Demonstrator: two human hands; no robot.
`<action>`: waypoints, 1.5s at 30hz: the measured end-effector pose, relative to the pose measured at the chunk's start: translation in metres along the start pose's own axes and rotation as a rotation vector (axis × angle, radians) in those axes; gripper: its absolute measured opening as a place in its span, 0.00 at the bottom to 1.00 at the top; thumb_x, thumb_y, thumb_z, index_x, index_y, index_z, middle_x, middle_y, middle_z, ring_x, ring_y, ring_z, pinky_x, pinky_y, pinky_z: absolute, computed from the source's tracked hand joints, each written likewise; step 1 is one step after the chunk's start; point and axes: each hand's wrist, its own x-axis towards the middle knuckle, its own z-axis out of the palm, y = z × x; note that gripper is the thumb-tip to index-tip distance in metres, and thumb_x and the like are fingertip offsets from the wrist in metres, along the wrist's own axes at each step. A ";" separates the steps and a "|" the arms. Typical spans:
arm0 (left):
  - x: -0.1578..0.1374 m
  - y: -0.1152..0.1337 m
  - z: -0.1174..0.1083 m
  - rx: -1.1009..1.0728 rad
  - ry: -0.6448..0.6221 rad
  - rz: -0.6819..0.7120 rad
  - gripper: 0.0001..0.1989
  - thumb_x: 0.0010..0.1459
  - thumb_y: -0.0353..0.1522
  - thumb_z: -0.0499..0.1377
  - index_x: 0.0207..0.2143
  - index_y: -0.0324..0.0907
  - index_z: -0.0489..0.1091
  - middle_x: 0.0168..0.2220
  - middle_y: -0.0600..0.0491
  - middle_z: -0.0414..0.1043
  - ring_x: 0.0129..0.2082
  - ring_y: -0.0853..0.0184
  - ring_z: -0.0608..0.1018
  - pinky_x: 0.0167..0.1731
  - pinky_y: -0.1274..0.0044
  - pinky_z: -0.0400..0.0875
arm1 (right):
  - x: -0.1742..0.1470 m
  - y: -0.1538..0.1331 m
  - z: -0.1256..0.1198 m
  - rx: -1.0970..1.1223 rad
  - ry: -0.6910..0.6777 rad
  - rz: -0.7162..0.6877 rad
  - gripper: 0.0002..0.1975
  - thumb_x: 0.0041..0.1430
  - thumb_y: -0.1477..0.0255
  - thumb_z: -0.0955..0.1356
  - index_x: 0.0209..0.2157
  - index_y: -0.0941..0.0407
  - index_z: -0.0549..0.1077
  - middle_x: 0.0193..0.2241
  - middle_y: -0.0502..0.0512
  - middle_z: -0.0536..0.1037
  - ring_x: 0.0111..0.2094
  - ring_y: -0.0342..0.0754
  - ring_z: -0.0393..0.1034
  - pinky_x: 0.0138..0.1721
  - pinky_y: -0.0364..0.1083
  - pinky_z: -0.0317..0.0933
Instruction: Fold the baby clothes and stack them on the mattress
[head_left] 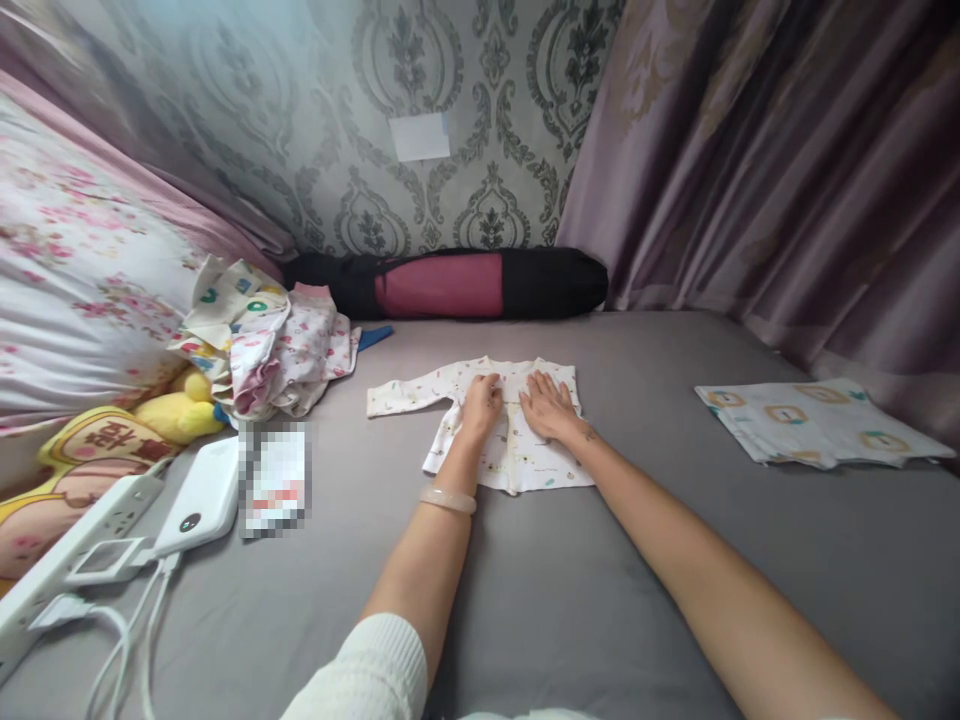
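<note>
A small white baby shirt [540, 470] with a tiny coloured print and a front opening lies spread on the grey bed sheet. One sleeve [405, 393] stretches out to the left; on the right side no sleeve sticks out. My left hand [482, 405] is on the left half of the front, its fingers curled and closed on the cloth near the opening. Flat on the right half rests my right hand [550, 408], fingers stretched out and pressing the fabric.
Rumpled baby clothes [292, 350] are heaped at the left by a yellow plush toy [180, 410]. Nearer me are a power bank [202, 490], a power strip [82, 540] and cables. A folded printed cloth [817, 420] lies right. A black-and-maroon long bag [442, 285] lines the wall.
</note>
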 end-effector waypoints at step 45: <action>-0.005 0.015 -0.007 0.264 -0.077 0.017 0.19 0.59 0.26 0.50 0.50 0.40 0.72 0.40 0.44 0.69 0.41 0.60 0.73 0.45 0.72 0.64 | 0.053 0.064 -0.026 0.272 0.201 0.550 0.18 0.63 0.67 0.62 0.47 0.64 0.74 0.47 0.74 0.75 0.50 0.60 0.70 0.47 0.54 0.64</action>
